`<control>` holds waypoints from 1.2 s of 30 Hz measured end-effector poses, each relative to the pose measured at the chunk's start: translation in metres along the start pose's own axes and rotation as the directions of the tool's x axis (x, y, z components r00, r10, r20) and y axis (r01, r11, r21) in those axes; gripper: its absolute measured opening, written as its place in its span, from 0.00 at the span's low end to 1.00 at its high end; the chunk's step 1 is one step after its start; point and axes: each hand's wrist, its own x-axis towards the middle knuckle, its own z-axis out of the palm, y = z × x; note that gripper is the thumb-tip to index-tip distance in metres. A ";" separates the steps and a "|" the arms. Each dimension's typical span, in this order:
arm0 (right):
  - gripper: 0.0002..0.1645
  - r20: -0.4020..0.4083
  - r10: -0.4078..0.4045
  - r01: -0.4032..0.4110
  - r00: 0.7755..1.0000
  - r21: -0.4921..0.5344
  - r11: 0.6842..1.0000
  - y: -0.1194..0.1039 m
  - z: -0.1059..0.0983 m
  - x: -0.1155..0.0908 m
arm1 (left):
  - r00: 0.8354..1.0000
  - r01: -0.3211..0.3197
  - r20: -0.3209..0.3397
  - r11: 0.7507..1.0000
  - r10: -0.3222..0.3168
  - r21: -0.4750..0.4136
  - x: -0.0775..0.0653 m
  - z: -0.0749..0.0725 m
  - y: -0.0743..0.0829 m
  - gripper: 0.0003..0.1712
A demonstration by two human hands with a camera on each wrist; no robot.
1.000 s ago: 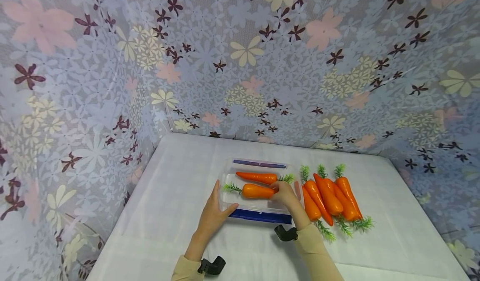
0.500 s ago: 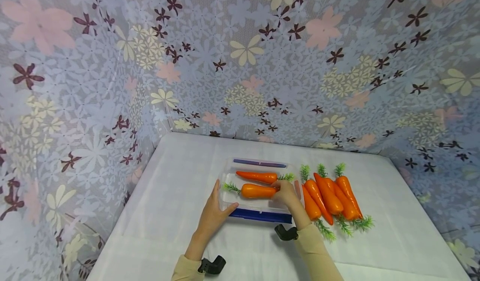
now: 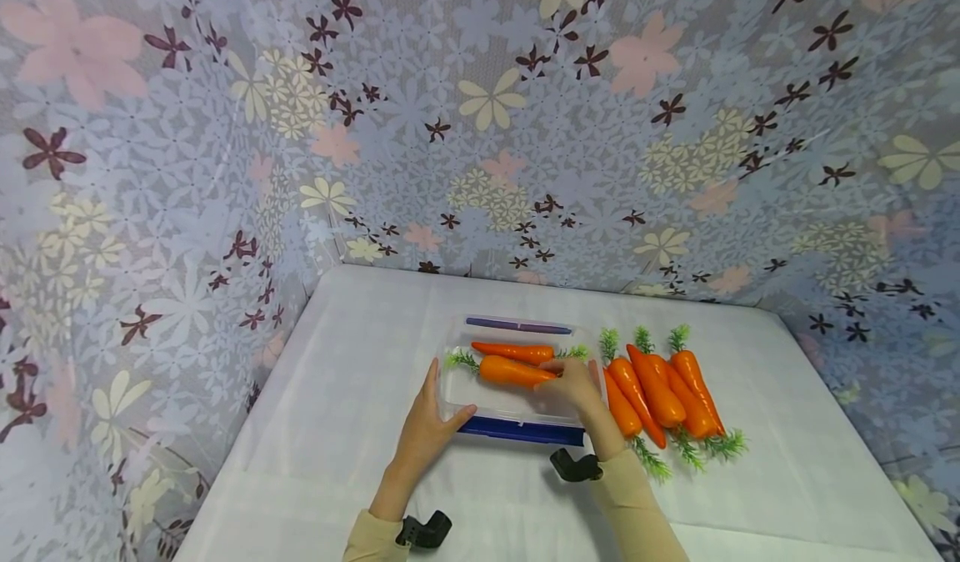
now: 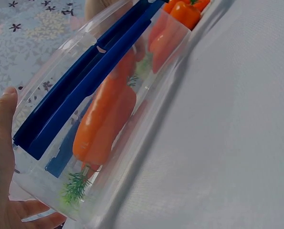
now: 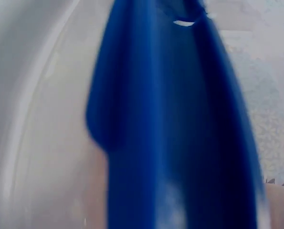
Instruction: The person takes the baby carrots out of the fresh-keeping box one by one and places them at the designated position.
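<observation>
A clear plastic box (image 3: pixel 498 399) with blue clip flaps stands on the white-covered table. Inside it, my right hand (image 3: pixel 572 385) holds the narrow end of an orange carrot (image 3: pixel 506 370), whose green top points left. Behind this one lies another carrot (image 3: pixel 517 351) with its leaves to the right. My left hand (image 3: pixel 427 420) rests at the box's left end, fingers straight along the wall and thumb stretched over the front rim. In the left wrist view the carrot (image 4: pixel 96 124) shows through the wall. A blue flap (image 5: pixel 180 119) fills the right wrist view, hiding the right fingers.
Several more carrots (image 3: pixel 660 395) lie in a group on the table right of the box, some with tops toward the back, others toward the front. A flower-patterned cloth (image 3: pixel 480 170) hangs behind and at the sides of the table (image 3: pixel 360 337).
The held carrot has shifted slightly left and toward the rear carrot, and now slants with its leafy end farther back. My right hand moved a little with it; the left hand stayed put.
</observation>
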 end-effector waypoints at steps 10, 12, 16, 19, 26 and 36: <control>0.21 -0.040 -0.058 0.063 0.998 0.157 0.986 0.002 -0.001 0.002 | 1.000 0.007 -0.006 1.000 -0.007 0.008 0.000 0.000 0.001 0.58; 0.21 -0.039 -0.063 0.069 0.997 0.164 0.984 0.003 -0.002 0.001 | 1.000 0.010 -0.002 1.000 -0.009 0.009 0.000 0.001 0.001 0.58; 0.22 -0.071 -0.055 0.066 0.996 0.158 0.985 0.004 -0.004 -0.002 | 1.000 0.006 0.004 1.000 -0.006 0.009 -0.001 0.003 0.001 0.58; 0.23 -0.110 -0.067 0.082 0.992 0.138 0.987 0.005 -0.006 -0.005 | 1.000 0.005 0.007 1.000 -0.005 0.007 -0.001 0.004 0.001 0.58; 0.22 -0.165 -0.107 0.134 0.980 0.164 0.977 0.004 -0.011 -0.016 | 1.000 -0.014 -0.006 1.000 0.015 0.009 0.000 0.005 -0.001 0.58; 0.24 -0.250 -0.068 0.132 0.966 0.252 0.959 -0.003 -0.023 -0.035 | 1.000 0.005 -0.016 1.000 -0.005 0.007 0.000 0.002 -0.001 0.57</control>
